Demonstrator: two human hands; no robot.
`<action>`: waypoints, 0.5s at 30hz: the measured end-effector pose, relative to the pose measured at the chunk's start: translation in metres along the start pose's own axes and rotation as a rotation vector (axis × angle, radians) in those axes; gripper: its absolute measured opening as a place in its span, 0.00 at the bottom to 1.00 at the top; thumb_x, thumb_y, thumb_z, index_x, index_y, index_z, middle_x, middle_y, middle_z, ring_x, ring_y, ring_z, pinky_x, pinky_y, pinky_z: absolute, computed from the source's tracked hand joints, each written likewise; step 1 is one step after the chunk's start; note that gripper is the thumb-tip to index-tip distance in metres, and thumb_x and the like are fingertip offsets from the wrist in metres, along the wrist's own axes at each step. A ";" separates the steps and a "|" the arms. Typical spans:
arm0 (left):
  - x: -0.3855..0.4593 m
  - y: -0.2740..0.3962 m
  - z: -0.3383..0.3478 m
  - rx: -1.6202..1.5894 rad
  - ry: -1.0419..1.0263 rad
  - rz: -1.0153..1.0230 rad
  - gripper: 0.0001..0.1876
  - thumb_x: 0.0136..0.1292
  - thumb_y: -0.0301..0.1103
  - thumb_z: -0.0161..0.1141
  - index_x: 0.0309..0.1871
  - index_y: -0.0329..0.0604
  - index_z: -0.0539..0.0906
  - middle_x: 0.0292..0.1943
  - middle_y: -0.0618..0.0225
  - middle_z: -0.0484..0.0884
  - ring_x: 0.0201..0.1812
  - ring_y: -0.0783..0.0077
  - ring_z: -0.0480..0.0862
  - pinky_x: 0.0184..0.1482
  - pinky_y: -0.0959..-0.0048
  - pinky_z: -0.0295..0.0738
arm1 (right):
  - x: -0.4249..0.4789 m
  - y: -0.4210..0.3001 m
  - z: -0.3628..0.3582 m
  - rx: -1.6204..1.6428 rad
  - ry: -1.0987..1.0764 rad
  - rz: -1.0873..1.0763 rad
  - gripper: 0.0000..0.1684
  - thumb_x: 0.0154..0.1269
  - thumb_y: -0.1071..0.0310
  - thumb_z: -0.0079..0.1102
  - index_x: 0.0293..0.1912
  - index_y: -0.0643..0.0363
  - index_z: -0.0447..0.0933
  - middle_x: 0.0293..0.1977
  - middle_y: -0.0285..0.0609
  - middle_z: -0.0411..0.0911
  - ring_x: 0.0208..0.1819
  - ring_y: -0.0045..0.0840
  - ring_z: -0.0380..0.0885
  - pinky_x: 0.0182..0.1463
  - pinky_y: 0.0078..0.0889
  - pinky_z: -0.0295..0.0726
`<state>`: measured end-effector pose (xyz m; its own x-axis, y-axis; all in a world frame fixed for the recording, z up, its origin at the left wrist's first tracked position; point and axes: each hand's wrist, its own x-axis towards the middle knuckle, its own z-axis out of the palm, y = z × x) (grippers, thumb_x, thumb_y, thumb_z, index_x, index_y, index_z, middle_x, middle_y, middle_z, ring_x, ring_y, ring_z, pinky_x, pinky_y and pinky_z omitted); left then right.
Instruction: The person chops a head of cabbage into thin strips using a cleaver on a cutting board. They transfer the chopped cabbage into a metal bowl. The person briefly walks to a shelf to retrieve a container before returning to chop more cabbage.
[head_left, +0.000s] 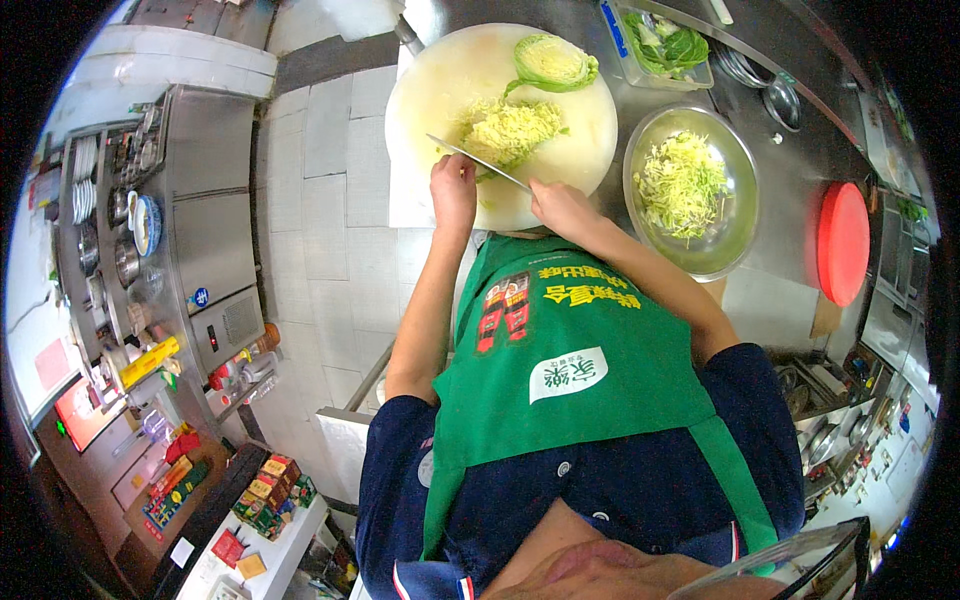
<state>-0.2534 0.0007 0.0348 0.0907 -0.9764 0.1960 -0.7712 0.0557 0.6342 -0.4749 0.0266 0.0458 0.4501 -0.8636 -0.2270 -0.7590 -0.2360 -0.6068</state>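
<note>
My right hand (562, 210) grips the handle of a kitchen knife (491, 165), whose blade slants up and left over a round white cutting board (420, 97). Curled fingers of my left hand (453, 184) are close by the blade at the board's near edge; whether they pinch anything is hidden. Just beyond the blade lies a pile of shredded cabbage (514, 131), with small scraps around it. A cut cabbage half (555, 61) rests at the far right of the board, pale cut face showing. To the right, a steel bowl (637, 217) contains more cabbage shreds (682, 184).
Behind the bowl, a clear plastic container (694, 81) holds cabbage leaves (667, 45). A red round lid or board (844, 244) stands at the counter's right. Steel bowls (781, 103) sit farther back. Across the tiled floor (322, 225) is a steel refrigerated cabinet (214, 202).
</note>
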 end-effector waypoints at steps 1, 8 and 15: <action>-0.001 0.001 -0.001 -0.001 -0.001 -0.003 0.02 0.60 0.22 0.66 0.35 0.33 0.84 0.34 0.52 0.85 0.39 0.48 0.85 0.45 0.56 0.80 | -0.003 -0.008 -0.011 -0.024 -0.014 -0.004 0.12 0.71 0.64 0.53 0.48 0.62 0.74 0.26 0.59 0.81 0.31 0.56 0.83 0.37 0.59 0.81; -0.003 0.002 -0.003 -0.021 0.025 -0.016 0.02 0.61 0.22 0.66 0.36 0.35 0.85 0.35 0.51 0.85 0.37 0.48 0.86 0.43 0.57 0.81 | 0.000 -0.005 -0.012 -0.045 -0.094 -0.006 0.13 0.73 0.63 0.49 0.48 0.63 0.74 0.30 0.63 0.82 0.35 0.59 0.83 0.40 0.60 0.82; -0.004 0.002 -0.001 -0.002 0.041 -0.042 0.01 0.61 0.22 0.66 0.36 0.34 0.85 0.34 0.51 0.85 0.36 0.48 0.86 0.42 0.57 0.81 | 0.006 -0.001 0.002 -0.027 -0.027 -0.010 0.10 0.71 0.66 0.53 0.44 0.63 0.73 0.26 0.60 0.81 0.32 0.58 0.83 0.38 0.60 0.81</action>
<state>-0.2547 0.0054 0.0360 0.1486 -0.9686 0.1994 -0.7651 0.0151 0.6437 -0.4699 0.0226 0.0434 0.4702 -0.8489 -0.2414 -0.7663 -0.2570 -0.5889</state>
